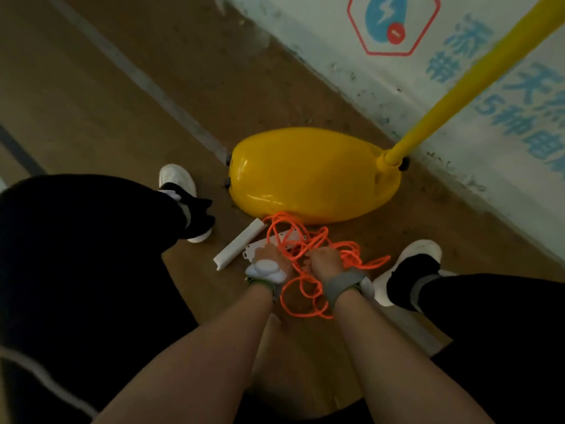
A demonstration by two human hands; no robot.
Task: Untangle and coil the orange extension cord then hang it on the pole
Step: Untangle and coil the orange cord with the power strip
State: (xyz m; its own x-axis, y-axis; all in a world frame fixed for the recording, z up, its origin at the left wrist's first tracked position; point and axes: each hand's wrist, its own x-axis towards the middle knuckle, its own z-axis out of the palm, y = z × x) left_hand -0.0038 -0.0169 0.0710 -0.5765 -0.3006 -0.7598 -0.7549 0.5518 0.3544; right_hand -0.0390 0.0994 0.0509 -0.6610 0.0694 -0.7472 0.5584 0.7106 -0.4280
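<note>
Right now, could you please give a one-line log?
orange extension cord: tangled, floor | left hand: grip unclear | right hand: grips cord | yellow pole: bare

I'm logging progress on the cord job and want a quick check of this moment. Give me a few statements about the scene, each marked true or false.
1. The orange cord lies tangled on the floor. True.
2. The cord already hangs on the yellow pole. False: it lies on the floor, in front of the pole's yellow base.
3. The right hand is curled round strands of the cord. True.
4. The left hand is raised clear of the tangle. False: it is down at the tangle, by the white power strip.
5. A white bar lies on the floor left of the power strip. True.
</note>
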